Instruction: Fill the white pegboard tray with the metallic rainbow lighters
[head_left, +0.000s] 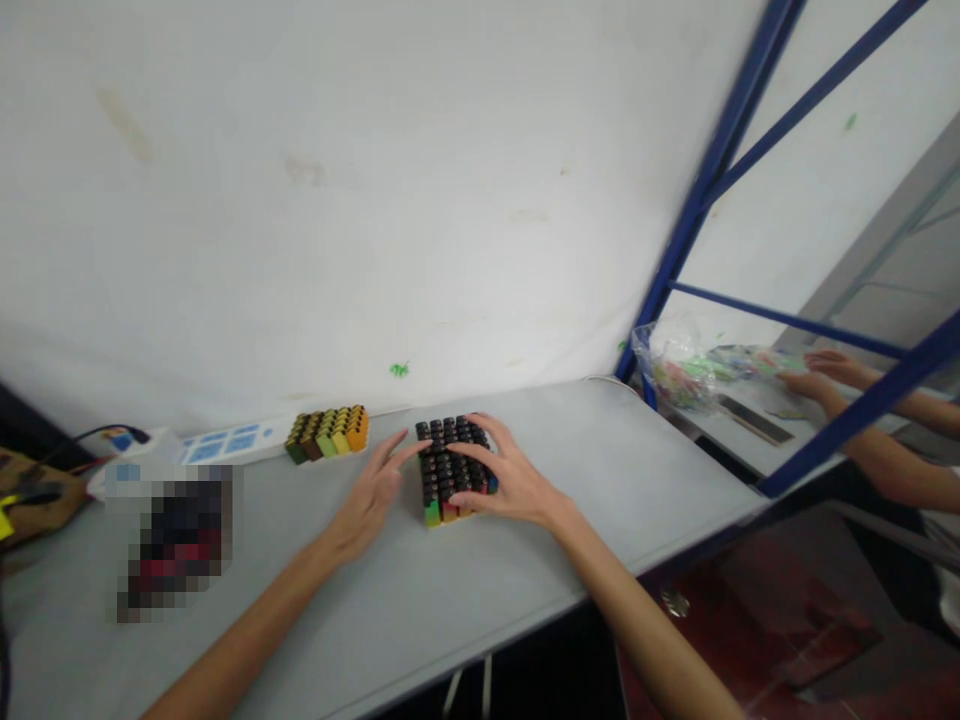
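Black-topped block upright on table, between both hands; visible rows look filled, part hidden by fingers.
Left hand loose, fingers extended at block's left edge; right hand spread over right side, firm grip can't tell. Yellow-topped block stands apart, farther left, also packed, no hand on it. What's left to do: can't tell.

No readable lettering
Green scrawl on the wall beyond the right grip, illegible; marks on the black-topped pieces at that grip, too small to read
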